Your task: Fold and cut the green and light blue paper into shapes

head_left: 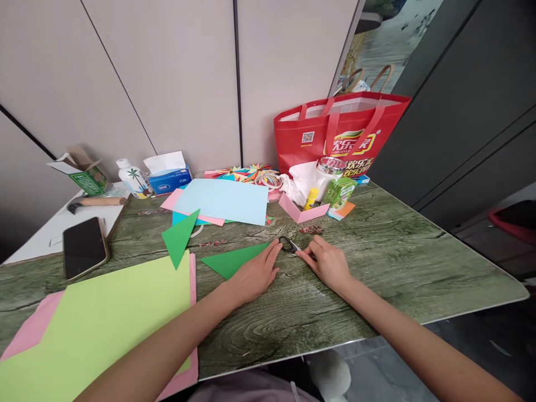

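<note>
A pair of black-handled scissors (288,244) lies on the table between my hands. My right hand (330,262) is closed, its thumb and curled fingers at the blade end, which they partly hide. My left hand (256,274) lies flat with its fingers stretched out over the right end of a green paper triangle (228,262). Its fingertips reach the scissors' handle loops. Another green paper triangle (181,237) rests farther left, partly over the stack of coloured sheets.
Yellow-green sheets (125,307) over pink ones cover the front left, with a phone (85,248) and a hammer (96,202) beyond. Light blue paper (226,200), a folded pink strip (302,212), a yellow glue stick (311,198) and a red bag (310,131) stand or lie behind.
</note>
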Available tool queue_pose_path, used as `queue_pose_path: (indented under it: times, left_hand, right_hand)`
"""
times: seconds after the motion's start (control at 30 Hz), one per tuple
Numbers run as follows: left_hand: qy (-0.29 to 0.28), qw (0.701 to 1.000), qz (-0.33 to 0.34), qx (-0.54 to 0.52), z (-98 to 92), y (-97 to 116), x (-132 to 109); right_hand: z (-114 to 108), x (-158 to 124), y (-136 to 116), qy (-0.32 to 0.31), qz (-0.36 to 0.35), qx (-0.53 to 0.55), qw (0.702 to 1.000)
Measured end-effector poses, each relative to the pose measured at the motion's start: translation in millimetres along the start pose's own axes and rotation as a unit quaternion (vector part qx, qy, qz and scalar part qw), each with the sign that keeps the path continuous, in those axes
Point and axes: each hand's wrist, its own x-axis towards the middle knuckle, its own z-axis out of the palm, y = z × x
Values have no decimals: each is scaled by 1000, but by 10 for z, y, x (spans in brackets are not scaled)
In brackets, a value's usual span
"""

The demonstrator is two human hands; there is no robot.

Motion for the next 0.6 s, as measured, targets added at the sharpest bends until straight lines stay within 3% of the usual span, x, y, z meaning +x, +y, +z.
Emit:
queue_pose_path:
  times: [0.2, 0.47, 0.6]
  left_hand:
    - [7, 1000, 4, -7, 5, -16, -10]
    - [6, 1000, 0, -5, 7, 8, 0]
    - [14, 1000, 5, -14, -1, 2, -9]
  right_hand:
    - [-76, -2, 47, -40, -73, 40, 996]
    - [6, 0, 56, -2, -7, 3, 1000]
    - [-25, 30, 78, -25, -50, 23, 998]
